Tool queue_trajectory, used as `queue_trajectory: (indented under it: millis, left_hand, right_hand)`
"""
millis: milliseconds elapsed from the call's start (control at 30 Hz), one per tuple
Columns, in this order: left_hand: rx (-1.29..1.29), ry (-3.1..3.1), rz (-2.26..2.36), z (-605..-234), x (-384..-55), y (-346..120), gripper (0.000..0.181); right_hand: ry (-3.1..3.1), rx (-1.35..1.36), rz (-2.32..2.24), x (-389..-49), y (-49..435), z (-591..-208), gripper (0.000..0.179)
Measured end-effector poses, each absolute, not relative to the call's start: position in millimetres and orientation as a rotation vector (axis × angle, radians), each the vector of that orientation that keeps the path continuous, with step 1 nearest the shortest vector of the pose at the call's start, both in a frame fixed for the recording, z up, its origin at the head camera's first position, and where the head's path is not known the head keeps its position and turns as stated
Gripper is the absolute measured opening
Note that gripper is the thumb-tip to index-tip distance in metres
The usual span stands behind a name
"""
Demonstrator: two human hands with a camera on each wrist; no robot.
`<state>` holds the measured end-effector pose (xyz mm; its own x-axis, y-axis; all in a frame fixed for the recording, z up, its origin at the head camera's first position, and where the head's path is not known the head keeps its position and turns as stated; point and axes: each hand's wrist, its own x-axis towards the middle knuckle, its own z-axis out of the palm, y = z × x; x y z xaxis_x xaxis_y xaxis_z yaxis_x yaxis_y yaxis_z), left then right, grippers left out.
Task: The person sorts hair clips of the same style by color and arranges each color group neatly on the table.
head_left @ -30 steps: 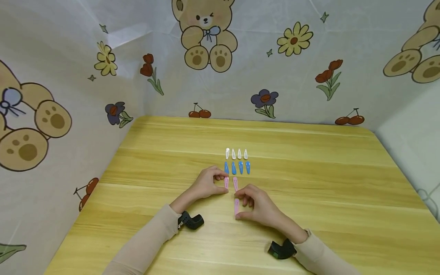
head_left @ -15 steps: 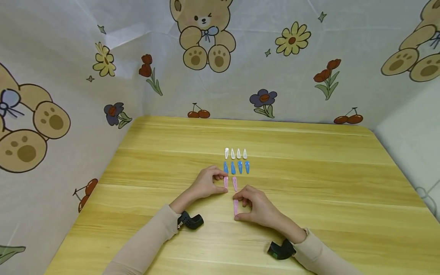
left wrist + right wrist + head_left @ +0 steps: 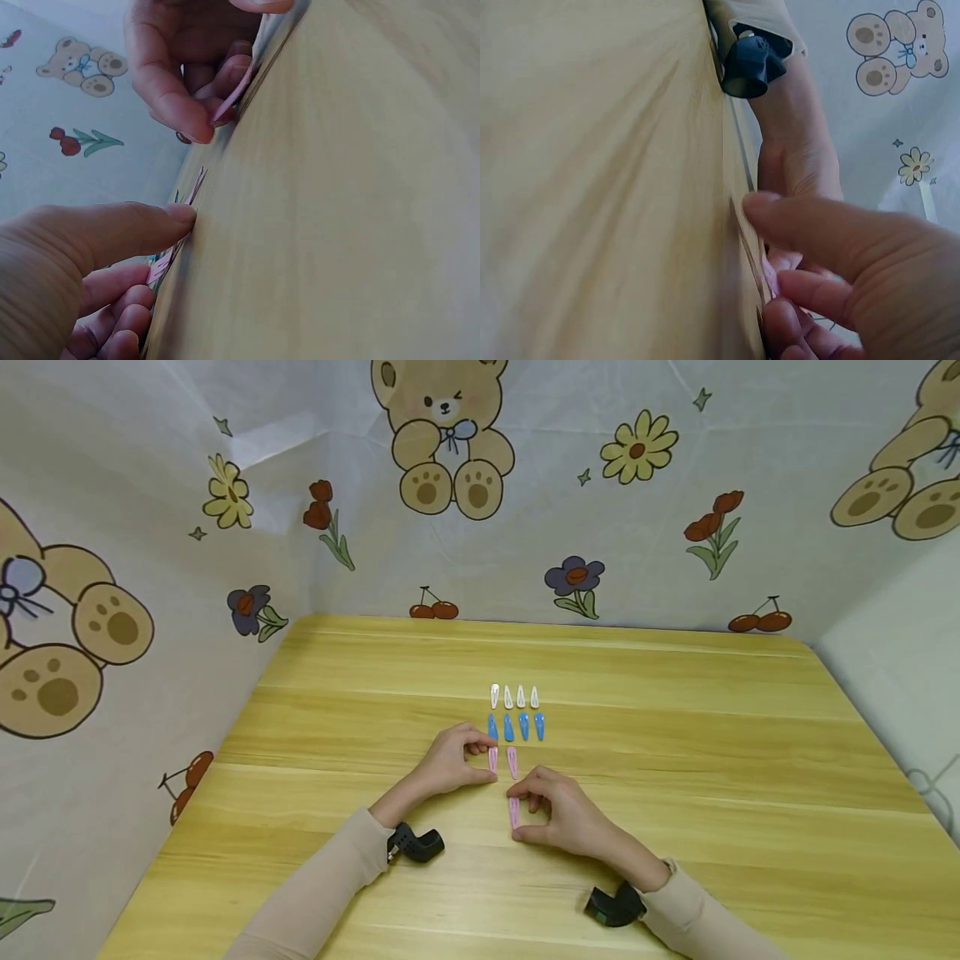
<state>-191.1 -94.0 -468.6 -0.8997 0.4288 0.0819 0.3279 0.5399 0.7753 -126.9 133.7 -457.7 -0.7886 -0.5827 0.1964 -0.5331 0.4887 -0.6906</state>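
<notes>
In the head view, my left hand (image 3: 453,762) pinches a pink snap hair clip (image 3: 492,759) lengthwise, thumb at its near end and forefinger at its far end. A second pink hair clip (image 3: 512,762) lies just to its right. My right hand (image 3: 558,810) holds a third pink hair clip (image 3: 514,814) end to end between thumb and forefinger, nearer the body. In the left wrist view, that clip (image 3: 238,91) stands tilted at the right hand's fingers, close over the wood. The right wrist view shows my right thumb (image 3: 810,225) stretched towards the table.
Beyond the pink clips is a row of several blue hair clips (image 3: 524,727), then several white ones (image 3: 521,697). All lie on a wooden table (image 3: 675,735). A bear-and-flower printed cloth (image 3: 540,460) walls the back and left side. Each wrist wears a black camera (image 3: 615,904).
My right hand has drawn very slightly towards the body with its pink clip, uncovering the near end of the second pink clip. My left hand keeps its place.
</notes>
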Motion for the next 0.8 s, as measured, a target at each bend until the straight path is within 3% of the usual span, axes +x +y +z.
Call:
queue_trajectory:
  millis: [367,800]
  left_hand:
    - [0.653,2.651,1.285,-471,-193,-92,0.044]
    - [0.638,2.644,1.292,-470,-191,-94,0.044]
  right_hand:
    - [2.711,-0.829,-1.319,-160,152,-443,0.043]
    - [2.719,-0.747,-1.321,-182,155,-459,0.043]
